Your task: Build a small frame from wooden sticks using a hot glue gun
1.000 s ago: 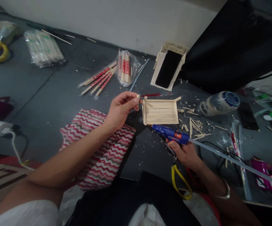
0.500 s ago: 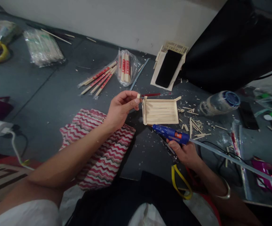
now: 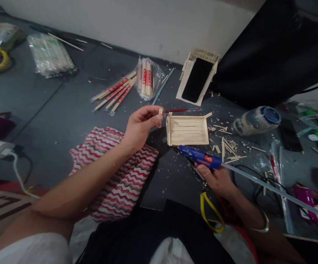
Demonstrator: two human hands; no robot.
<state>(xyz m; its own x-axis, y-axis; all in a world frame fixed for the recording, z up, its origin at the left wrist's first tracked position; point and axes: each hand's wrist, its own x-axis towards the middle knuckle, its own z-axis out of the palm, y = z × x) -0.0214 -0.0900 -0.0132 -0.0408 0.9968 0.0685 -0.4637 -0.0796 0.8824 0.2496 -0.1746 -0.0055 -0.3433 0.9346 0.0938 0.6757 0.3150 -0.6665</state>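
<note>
My left hand point(image 3: 140, 125) pinches a short wooden stick piece point(image 3: 161, 111) between thumb and fingers, just left of a small tray built of wooden sticks point(image 3: 187, 129) that lies on the dark floor. My right hand point(image 3: 216, 178) grips a blue hot glue gun point(image 3: 200, 156), its nozzle pointing at the tray's near left corner. A clear glue stick point(image 3: 271, 188) juts from the gun's back toward the right.
A red and white zigzag cloth point(image 3: 117, 172) lies under my left arm. Packs of chopsticks point(image 3: 147, 79) and loose ones point(image 3: 115, 91) lie farther off, with a phone on a stick stand point(image 3: 197, 79), a plastic bottle point(image 3: 255, 121), yellow-handled scissors point(image 3: 212, 214) and stick scraps point(image 3: 229, 148).
Almost nothing has moved; my left hand has shifted very slightly with the stick piece, and the glue gun stays at the tray's near corner.
</note>
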